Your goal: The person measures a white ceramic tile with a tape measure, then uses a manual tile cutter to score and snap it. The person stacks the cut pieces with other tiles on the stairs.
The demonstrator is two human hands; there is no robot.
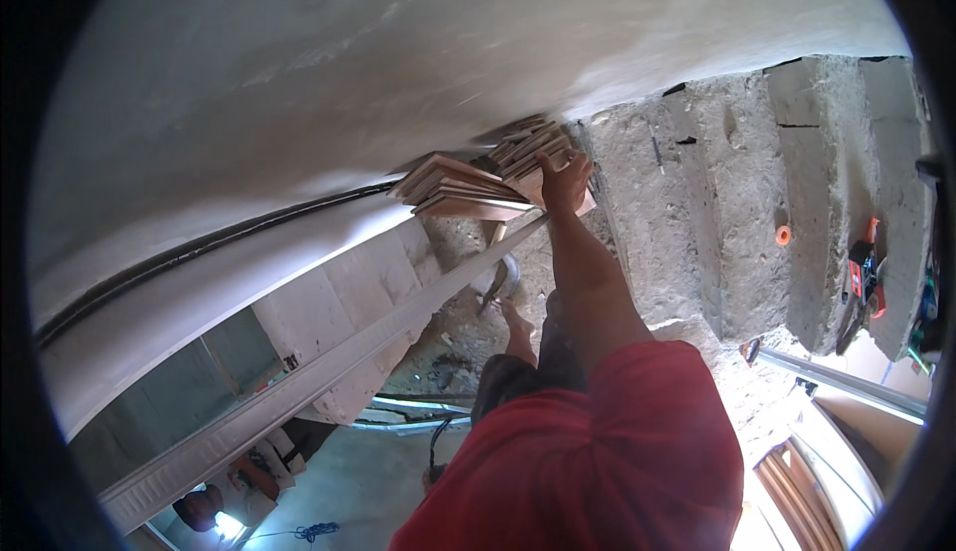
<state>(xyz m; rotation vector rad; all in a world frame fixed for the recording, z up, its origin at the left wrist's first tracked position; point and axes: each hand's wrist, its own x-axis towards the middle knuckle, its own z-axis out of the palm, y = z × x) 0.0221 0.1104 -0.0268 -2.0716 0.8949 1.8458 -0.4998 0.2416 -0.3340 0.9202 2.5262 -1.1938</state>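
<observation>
My right hand (564, 181) reaches forward at arm's length from a red sleeve (637, 422) and lies on a stack of short reddish-brown plank pieces (460, 193), thumb spread to the left, fingers gripping the top pieces. A second, fanned pile of the same pieces (533, 143) lies just behind it against the white curved wall (329, 73). My left hand is out of sight. Below the arm I see a dark trouser leg (513, 377) and a bare foot (515, 318) on rough rubble.
Rough concrete steps (737, 203) climb on the right, with an orange ring (783, 235) and an orange-handled tool (864, 267) on them. A long pale metal rail (299, 382) slants down to the left. A black cable (199, 248) follows the wall. A curved metal tool (501, 284) lies near the foot.
</observation>
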